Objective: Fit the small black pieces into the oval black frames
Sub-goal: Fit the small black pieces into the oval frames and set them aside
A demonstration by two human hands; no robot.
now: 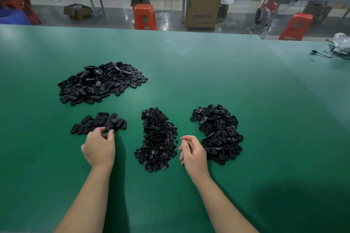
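Left hand [99, 147], fingers curled, touches near edge of small row of ovals [99, 123]; whether it pinches one cannot be told. Right hand [192, 151] hovers loosely curled, apparently holding nothing, betw. centre heap of small pieces [157, 140] and right pile of frames [217, 134]. Large far-left pile [100, 81] lies well apart on green tabletop [208, 73]. Risks (judged): all parts black and glossy, so a piece may seat wrong way up; frame and fitted-oval piles look alike, so mixing is easy; a careless reach could scatter the loose heap.
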